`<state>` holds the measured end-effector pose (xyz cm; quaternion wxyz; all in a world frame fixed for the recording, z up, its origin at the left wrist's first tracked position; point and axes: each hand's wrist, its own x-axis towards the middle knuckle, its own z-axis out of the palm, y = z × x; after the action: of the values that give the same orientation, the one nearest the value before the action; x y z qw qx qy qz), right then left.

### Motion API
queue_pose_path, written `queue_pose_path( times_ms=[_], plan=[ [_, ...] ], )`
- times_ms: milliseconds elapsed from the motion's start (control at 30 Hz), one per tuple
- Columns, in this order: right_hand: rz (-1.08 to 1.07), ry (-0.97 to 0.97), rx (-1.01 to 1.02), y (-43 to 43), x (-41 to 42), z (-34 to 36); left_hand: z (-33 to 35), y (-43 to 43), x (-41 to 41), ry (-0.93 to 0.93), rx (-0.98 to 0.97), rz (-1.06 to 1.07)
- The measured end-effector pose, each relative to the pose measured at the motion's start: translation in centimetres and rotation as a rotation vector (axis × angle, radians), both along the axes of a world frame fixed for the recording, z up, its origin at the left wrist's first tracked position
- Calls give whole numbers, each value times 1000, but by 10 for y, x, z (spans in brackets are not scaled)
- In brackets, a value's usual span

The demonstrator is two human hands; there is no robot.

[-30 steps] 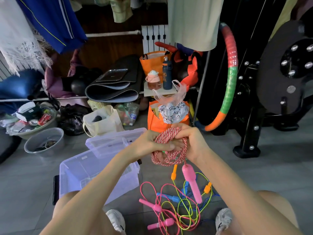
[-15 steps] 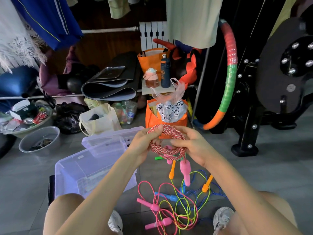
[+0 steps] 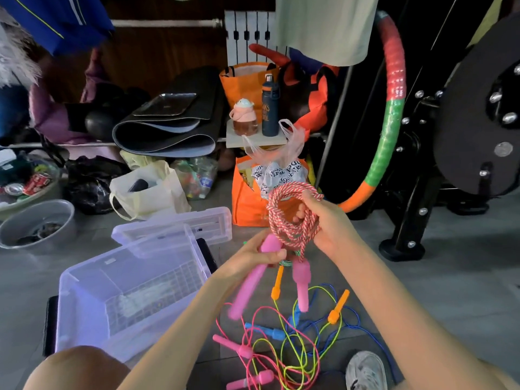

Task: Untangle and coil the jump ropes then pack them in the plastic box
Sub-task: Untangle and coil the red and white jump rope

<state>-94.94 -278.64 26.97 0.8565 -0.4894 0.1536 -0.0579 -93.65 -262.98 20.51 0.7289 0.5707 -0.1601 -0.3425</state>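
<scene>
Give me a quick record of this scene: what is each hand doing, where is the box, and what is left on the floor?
left hand: grips one pink handle of the coiled rope
right hand: holds the red-and-white rope coil
second pink handle: hangs free below the coil
plastic box: open on the floor at the person's left, no rope seen inside
lid: lies behind the box
tangled ropes: pink, green and blue, on the floor by the feet

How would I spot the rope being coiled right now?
Look right of the clear plastic box, above the tangle of thin neon ropes on the floor. The right hand holds a coil there. It alone is thick, red-and-white twisted, with fat pink handles.
</scene>
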Motion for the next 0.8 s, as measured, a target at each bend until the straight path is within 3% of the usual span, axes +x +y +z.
queue_pose_path(
  times_ms=[133,267,567,800],
  plan=[
    [-24,26,91,-7,26,-21,-26,-13,7,72,-54,-70],
    [3,101,214,-9,43,-46,-44,-28,17,14,26,-53],
    [-69,175,289,-44,73,-86,-89,-40,52,-25,183,-29],
    [39,369,-203,-97,77,-148,-138,-21,104,-258,505,-85]
  ],
)
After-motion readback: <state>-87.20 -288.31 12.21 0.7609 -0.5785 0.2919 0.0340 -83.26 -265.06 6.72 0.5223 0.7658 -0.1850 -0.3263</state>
